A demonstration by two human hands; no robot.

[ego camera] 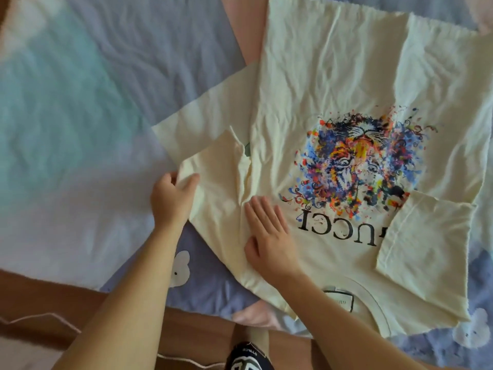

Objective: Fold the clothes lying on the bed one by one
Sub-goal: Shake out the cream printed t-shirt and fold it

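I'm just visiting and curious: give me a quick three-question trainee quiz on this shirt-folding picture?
1. True or false: the right hand lies flat on the cream cotton T-shirt with the colourful tiger print.
2. What does the left hand pinch?
A the collar
B a sleeve
C the bottom hem
3. Fill in: the T-shirt lies on a ___ bedsheet printed with white bunnies.

Key: 1 true; 2 B; 3 lilac.

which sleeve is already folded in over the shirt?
The sleeve on the picture's right, lying flat over the print's corner. The other sleeve sticks out sideways, its edge gripped by the left hand.
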